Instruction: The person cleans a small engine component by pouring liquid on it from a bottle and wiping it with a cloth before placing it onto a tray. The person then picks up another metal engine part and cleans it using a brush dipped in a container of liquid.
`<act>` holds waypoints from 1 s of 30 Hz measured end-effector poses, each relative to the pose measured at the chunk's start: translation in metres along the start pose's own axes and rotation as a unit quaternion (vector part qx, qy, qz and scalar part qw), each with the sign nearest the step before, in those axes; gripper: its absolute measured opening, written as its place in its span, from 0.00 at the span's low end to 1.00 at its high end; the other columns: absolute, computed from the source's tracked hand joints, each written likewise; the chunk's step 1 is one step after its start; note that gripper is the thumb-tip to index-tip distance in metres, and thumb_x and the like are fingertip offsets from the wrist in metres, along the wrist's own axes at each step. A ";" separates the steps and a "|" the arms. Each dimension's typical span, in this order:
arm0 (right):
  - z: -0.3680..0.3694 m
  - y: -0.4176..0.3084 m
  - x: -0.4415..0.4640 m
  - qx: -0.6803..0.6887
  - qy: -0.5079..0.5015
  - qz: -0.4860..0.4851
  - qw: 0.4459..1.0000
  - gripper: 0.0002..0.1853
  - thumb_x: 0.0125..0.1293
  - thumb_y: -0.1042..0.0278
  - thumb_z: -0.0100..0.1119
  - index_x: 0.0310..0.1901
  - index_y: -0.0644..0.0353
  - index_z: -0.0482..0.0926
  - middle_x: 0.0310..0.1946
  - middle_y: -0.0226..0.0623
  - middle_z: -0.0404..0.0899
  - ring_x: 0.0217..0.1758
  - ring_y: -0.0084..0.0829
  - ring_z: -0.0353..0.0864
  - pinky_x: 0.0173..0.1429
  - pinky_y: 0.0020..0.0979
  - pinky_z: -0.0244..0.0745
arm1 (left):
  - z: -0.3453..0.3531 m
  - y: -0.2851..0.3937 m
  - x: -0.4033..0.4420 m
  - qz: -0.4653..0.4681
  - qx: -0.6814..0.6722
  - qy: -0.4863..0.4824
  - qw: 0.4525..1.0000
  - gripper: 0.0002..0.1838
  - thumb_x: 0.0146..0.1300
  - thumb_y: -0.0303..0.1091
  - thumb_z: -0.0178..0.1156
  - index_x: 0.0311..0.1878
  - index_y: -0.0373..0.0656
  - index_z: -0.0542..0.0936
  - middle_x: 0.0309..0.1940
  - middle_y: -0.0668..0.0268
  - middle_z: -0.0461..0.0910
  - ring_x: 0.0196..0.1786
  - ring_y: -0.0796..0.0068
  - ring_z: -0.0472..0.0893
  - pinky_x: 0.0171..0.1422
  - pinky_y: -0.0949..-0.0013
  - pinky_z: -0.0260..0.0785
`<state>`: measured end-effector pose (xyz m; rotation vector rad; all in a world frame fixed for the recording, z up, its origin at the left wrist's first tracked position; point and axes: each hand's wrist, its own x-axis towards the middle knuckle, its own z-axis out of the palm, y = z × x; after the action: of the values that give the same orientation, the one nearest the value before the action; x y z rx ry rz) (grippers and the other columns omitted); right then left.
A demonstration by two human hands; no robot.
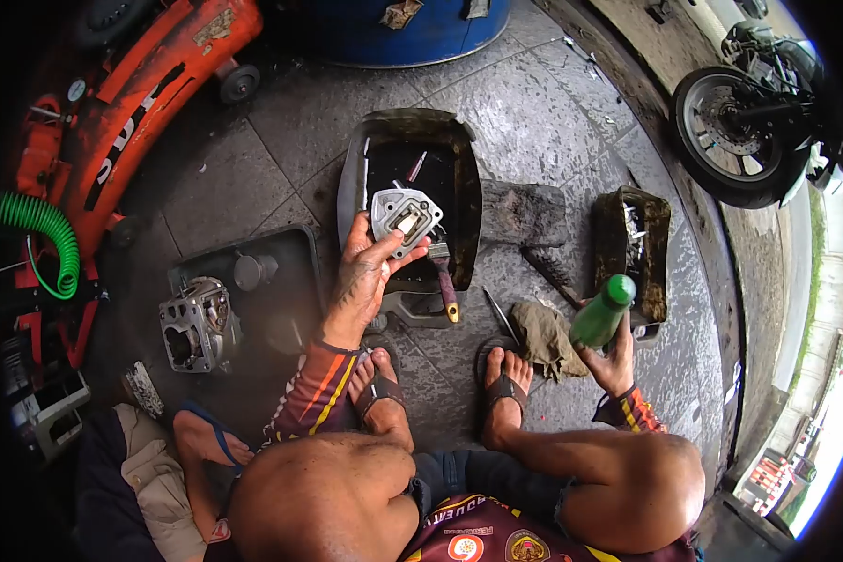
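Observation:
My left hand [358, 286] is closed on a grey metal engine part [423, 214] with bolt holes round its edge and a pale opening in the middle. It is held above a dark oily tub [354, 178]. In the tub lie a thin pen-like tool [417, 167] and a paintbrush [447, 279], whose handle hangs over the near rim. My right hand [611, 361] grips a green bottle [601, 314], tilted with its rounded end up. Below the bottle a crumpled brown rag [550, 342] lies on the floor, beside a thin metal tool [502, 314].
At left, a shallow tray [286, 245] holds an engine casing [197, 323] and a piston [253, 272]. A small bin [607, 234] with metal pieces and a dark brush [553, 274] are at right. An orange compressor [164, 94], blue drum [393, 47] and motorcycle [740, 131] stand around. Another person's foot [206, 438] is at left.

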<state>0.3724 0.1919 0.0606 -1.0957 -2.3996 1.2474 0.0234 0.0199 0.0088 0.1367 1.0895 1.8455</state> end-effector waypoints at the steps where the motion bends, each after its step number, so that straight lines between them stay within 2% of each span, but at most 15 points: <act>1: 0.014 0.007 0.009 0.041 0.030 -0.016 0.999 0.40 0.54 0.64 0.76 0.66 0.65 0.65 0.57 0.47 0.79 0.60 0.43 0.81 0.64 0.41 0.74 | -0.003 0.002 -0.001 -0.005 0.027 0.006 1.000 0.20 0.71 0.26 0.57 0.63 0.38 0.67 0.54 0.51 0.81 0.50 0.57 0.87 0.57 0.57 0.83; 3: 0.037 0.014 0.034 0.124 0.100 -0.041 0.986 0.36 0.58 0.71 0.72 0.66 0.65 0.65 0.58 0.44 0.80 0.59 0.37 0.81 0.64 0.38 0.75 | -0.002 0.006 -0.006 -0.008 0.086 0.018 0.996 0.20 0.69 0.28 0.61 0.61 0.39 0.68 0.52 0.53 0.83 0.47 0.59 0.88 0.54 0.59 0.85; 8: 0.023 0.010 0.125 0.147 0.200 -0.051 0.967 0.32 0.61 0.64 0.75 0.62 0.66 0.71 0.53 0.46 0.83 0.55 0.36 0.85 0.62 0.36 0.78 | 0.004 0.018 -0.012 -0.013 0.221 0.029 0.975 0.18 0.69 0.26 0.60 0.59 0.40 0.69 0.51 0.58 0.82 0.48 0.65 0.87 0.51 0.62 0.85; 12: -0.009 0.006 0.201 0.004 0.240 -0.087 0.967 0.34 0.56 0.57 0.78 0.59 0.65 0.74 0.52 0.48 0.83 0.55 0.39 0.84 0.60 0.39 0.78 | 0.012 0.031 -0.007 0.079 0.332 0.011 0.940 0.18 0.69 0.25 0.62 0.60 0.36 0.72 0.50 0.64 0.80 0.50 0.76 0.83 0.46 0.69 0.85; 14: -0.017 0.001 0.221 0.041 0.257 -0.111 0.959 0.34 0.54 0.57 0.78 0.58 0.66 0.75 0.52 0.49 0.83 0.55 0.40 0.83 0.60 0.40 0.77 | 0.024 0.047 -0.004 0.104 0.390 0.006 0.915 0.16 0.69 0.26 0.63 0.58 0.35 0.74 0.50 0.63 0.80 0.49 0.77 0.82 0.47 0.71 0.82; 18: -0.021 0.009 0.232 0.157 0.249 -0.096 0.951 0.31 0.59 0.59 0.77 0.59 0.66 0.74 0.49 0.47 0.84 0.52 0.36 0.85 0.51 0.35 0.82 | 0.086 0.098 -0.025 0.301 0.565 0.017 0.768 0.16 0.68 0.25 0.64 0.56 0.33 0.75 0.50 0.56 0.78 0.52 0.70 0.81 0.55 0.67 0.76; 20: -0.014 0.018 0.231 0.202 0.252 -0.087 0.943 0.31 0.59 0.60 0.77 0.59 0.66 0.74 0.49 0.46 0.84 0.51 0.35 0.86 0.54 0.34 0.82 | 0.098 0.103 -0.021 0.416 0.537 0.011 0.734 0.15 0.66 0.25 0.64 0.54 0.32 0.76 0.49 0.55 0.78 0.52 0.65 0.80 0.58 0.64 0.75; 22: -0.005 0.027 0.229 0.165 0.256 -0.067 0.950 0.31 0.58 0.62 0.77 0.60 0.65 0.74 0.50 0.47 0.84 0.52 0.36 0.85 0.56 0.35 0.80 | 0.073 0.082 -0.013 0.453 0.513 0.035 0.729 0.16 0.65 0.26 0.65 0.53 0.32 0.77 0.46 0.53 0.80 0.49 0.62 0.82 0.56 0.60 0.76; 23: 0.001 0.033 0.231 0.132 0.261 -0.048 0.955 0.32 0.57 0.62 0.77 0.60 0.65 0.74 0.51 0.48 0.84 0.54 0.37 0.85 0.60 0.36 0.78 | 0.068 0.072 -0.001 0.430 0.640 0.075 0.632 0.13 0.65 0.27 0.65 0.50 0.34 0.78 0.44 0.54 0.80 0.44 0.62 0.83 0.51 0.61 0.76; 24: 0.006 0.044 0.235 0.115 0.255 -0.046 0.959 0.33 0.56 0.61 0.78 0.60 0.66 0.75 0.51 0.50 0.84 0.55 0.40 0.84 0.62 0.37 0.76 | 0.067 0.061 0.016 0.312 0.707 0.056 0.632 0.11 0.65 0.28 0.65 0.48 0.35 0.80 0.42 0.55 0.81 0.41 0.60 0.83 0.48 0.61 0.75; 25: 0.007 0.044 0.236 0.100 0.249 -0.040 0.963 0.34 0.55 0.60 0.78 0.60 0.67 0.75 0.51 0.51 0.84 0.56 0.40 0.84 0.61 0.37 0.76 | 0.032 0.042 0.036 0.215 0.711 0.065 0.667 0.10 0.65 0.29 0.65 0.47 0.36 0.80 0.39 0.55 0.82 0.41 0.57 0.84 0.49 0.60 0.74; 26: 0.010 0.044 0.240 0.086 0.241 -0.035 0.966 0.34 0.55 0.59 0.78 0.60 0.67 0.75 0.51 0.52 0.84 0.56 0.41 0.84 0.61 0.36 0.75 | 0.007 0.032 0.040 0.234 0.719 0.060 0.652 0.10 0.66 0.30 0.64 0.46 0.35 0.80 0.39 0.55 0.83 0.41 0.56 0.84 0.48 0.60 0.74; 28: 0.011 0.049 0.246 0.041 0.275 -0.065 0.958 0.34 0.55 0.59 0.78 0.59 0.68 0.75 0.50 0.53 0.84 0.54 0.42 0.85 0.60 0.37 0.76 | 0.021 0.039 0.032 0.220 0.680 0.118 0.689 0.10 0.66 0.30 0.64 0.46 0.35 0.80 0.40 0.54 0.83 0.41 0.56 0.84 0.48 0.60 0.74; 29: 0.009 0.053 0.249 0.087 0.253 -0.069 0.961 0.34 0.55 0.58 0.77 0.58 0.69 0.75 0.50 0.53 0.84 0.54 0.43 0.85 0.59 0.38 0.76 | 0.030 0.047 0.024 0.247 0.677 0.109 0.684 0.11 0.67 0.30 0.64 0.47 0.35 0.80 0.40 0.54 0.84 0.40 0.60 0.83 0.47 0.61 0.74; 30: 0.001 0.041 0.247 0.060 0.231 -0.039 0.970 0.32 0.55 0.58 0.77 0.57 0.69 0.75 0.49 0.53 0.85 0.55 0.44 0.85 0.59 0.39 0.77 | 0.048 0.056 0.016 0.250 0.652 0.121 0.706 0.13 0.67 0.31 0.65 0.49 0.33 0.79 0.36 0.63 0.82 0.41 0.74 0.81 0.46 0.69 0.73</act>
<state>0.2209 0.3804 -0.0047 -1.0983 -1.9722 0.9673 0.0014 0.0541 0.0728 1.1247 2.5787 1.1180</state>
